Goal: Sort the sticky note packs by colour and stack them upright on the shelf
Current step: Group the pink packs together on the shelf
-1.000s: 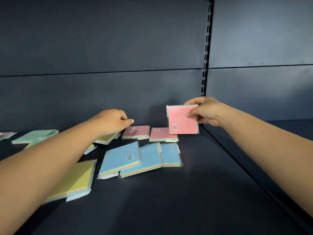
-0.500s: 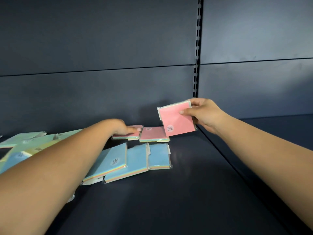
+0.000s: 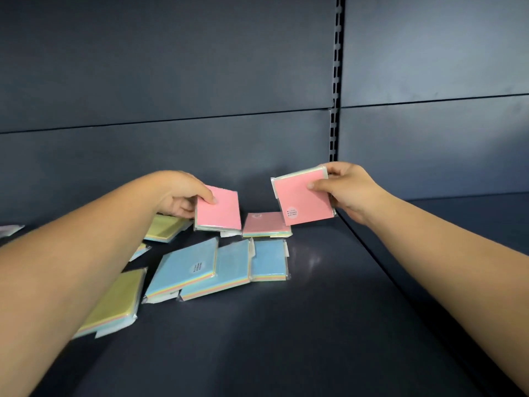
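My right hand [image 3: 347, 193] pinched one pink pack [image 3: 303, 199] tilted above the shelf [image 3: 315, 325] near its back edge; my left hand [image 3: 179, 194] gripped another pink pack [image 3: 219, 209], a third pink pack [image 3: 266, 224] lying flat between them.

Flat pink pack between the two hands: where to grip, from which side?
Pinch the flat pink pack by its near edge, coming from the front and above. It lies flat on the shelf, that edge shows its full thickness, and the blue packs beside it leave little room.
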`<action>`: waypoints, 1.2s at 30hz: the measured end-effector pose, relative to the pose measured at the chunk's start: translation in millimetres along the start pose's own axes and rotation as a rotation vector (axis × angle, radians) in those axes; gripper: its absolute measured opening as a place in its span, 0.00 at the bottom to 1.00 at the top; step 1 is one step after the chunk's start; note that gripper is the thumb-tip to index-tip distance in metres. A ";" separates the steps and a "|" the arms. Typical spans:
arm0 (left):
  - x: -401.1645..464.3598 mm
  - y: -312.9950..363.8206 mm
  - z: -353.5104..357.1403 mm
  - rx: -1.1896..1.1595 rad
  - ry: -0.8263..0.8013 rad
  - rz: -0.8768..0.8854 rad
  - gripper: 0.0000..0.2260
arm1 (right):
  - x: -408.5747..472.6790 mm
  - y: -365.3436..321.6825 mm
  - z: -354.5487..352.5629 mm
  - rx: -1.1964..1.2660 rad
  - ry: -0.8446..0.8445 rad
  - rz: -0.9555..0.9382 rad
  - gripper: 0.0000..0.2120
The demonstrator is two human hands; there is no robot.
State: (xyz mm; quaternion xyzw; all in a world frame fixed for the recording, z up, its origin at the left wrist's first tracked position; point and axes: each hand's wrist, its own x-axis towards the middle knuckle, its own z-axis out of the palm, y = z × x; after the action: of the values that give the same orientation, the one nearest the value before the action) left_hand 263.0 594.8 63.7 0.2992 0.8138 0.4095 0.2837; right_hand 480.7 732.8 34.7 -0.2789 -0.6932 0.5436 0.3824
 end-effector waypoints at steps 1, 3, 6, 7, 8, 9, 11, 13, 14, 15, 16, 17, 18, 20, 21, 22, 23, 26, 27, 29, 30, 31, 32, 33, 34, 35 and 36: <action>-8.1 1.9 -3.1 -0.035 0.010 0.021 0.10 | -0.7 -1.4 0.8 0.013 -0.003 -0.006 0.10; -24.1 3.5 -7.9 -0.121 0.027 0.070 0.12 | -3.2 -5.4 3.5 0.064 -0.016 -0.020 0.10; -43.6 -2.5 -12.6 -0.226 -0.010 0.133 0.13 | -9.8 -12.2 9.0 0.137 -0.048 -0.036 0.10; -48.8 -5.6 -13.4 -0.266 -0.023 0.149 0.15 | -12.0 -13.8 10.4 0.158 -0.060 -0.038 0.10; -54.4 -9.1 -14.4 -0.315 -0.030 0.166 0.17 | -14.3 -15.7 12.2 0.176 -0.078 -0.041 0.10; -59.2 -12.4 -15.6 -0.366 -0.031 0.183 0.19 | -16.3 -17.0 13.5 0.193 -0.094 -0.043 0.09; -69.2 -19.7 -19.5 -0.468 0.003 0.212 0.29 | -19.6 -19.1 17.0 0.224 -0.127 -0.043 0.09; -79.5 -28.3 -24.4 -0.551 0.056 0.228 0.36 | -22.1 -20.6 21.4 0.239 -0.155 -0.036 0.09; -86.8 -32.2 -25.6 -0.566 0.062 0.246 0.35 | -23.5 -21.7 24.4 0.241 -0.167 -0.031 0.09; -95.3 -36.8 -26.5 -0.567 0.063 0.270 0.30 | -25.3 -23.4 28.1 0.243 -0.180 -0.027 0.09; -103.1 -41.1 -26.7 -0.568 0.069 0.292 0.23 | -27.3 -25.5 31.7 0.248 -0.194 -0.025 0.09; -109.6 -45.1 -26.6 -0.577 0.086 0.307 0.17 | -29.6 -28.6 34.4 0.257 -0.207 -0.025 0.08; -116.1 -50.8 -27.8 -0.601 0.114 0.312 0.14 | -33.5 -32.7 38.5 0.267 -0.225 -0.027 0.08; -127.6 -61.4 -33.0 -0.645 0.168 0.303 0.10 | -43.3 -41.8 46.4 0.293 -0.258 -0.044 0.08; -133.7 -66.6 -37.4 -0.641 0.183 0.298 0.09 | -48.6 -46.2 51.0 0.306 -0.274 -0.054 0.08; -137.5 -69.9 -40.6 -0.613 0.187 0.292 0.08 | -53.1 -49.7 53.8 0.320 -0.285 -0.058 0.08; -143.1 -75.1 -46.6 -0.573 0.196 0.285 0.08 | -59.2 -53.6 60.0 0.323 -0.303 -0.060 0.08; -163.9 -95.0 -70.6 -0.469 0.250 0.300 0.07 | -81.8 -64.2 89.9 0.301 -0.367 -0.059 0.07; -170.4 -100.5 -77.7 -0.469 0.268 0.305 0.07 | -89.5 -67.7 100.0 0.296 -0.380 -0.061 0.07; -188.2 -114.4 -94.6 -0.474 0.299 0.308 0.06 | -106.6 -75.5 125.5 0.293 -0.404 -0.074 0.08; -198.1 -122.9 -104.8 -0.475 0.316 0.306 0.06 | -115.3 -79.2 140.2 0.298 -0.413 -0.079 0.08; -207.9 -132.2 -115.5 -0.477 0.335 0.303 0.06 | -124.3 -83.2 155.0 0.303 -0.424 -0.085 0.08; -216.1 -141.1 -125.7 -0.484 0.356 0.299 0.05 | -132.2 -87.3 167.9 0.307 -0.433 -0.092 0.08; -226.8 -153.1 -139.3 -0.490 0.382 0.295 0.05 | -141.9 -91.6 184.4 0.314 -0.444 -0.100 0.09; -236.6 -165.3 -152.2 -0.498 0.407 0.294 0.04 | -151.4 -95.9 200.2 0.322 -0.454 -0.110 0.09; -247.6 -179.2 -167.1 -0.506 0.428 0.291 0.04 | -162.2 -100.0 218.0 0.326 -0.469 -0.121 0.09; -257.6 -192.5 -181.1 -0.509 0.446 0.288 0.05 | -173.2 -103.8 235.0 0.324 -0.486 -0.136 0.09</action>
State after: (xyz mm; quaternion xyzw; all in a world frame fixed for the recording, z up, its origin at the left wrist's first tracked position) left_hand 255.9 226.1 49.8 0.2340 0.6771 0.6899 0.1043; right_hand 383.5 440.6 68.3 -0.0289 -0.6858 0.6711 0.2802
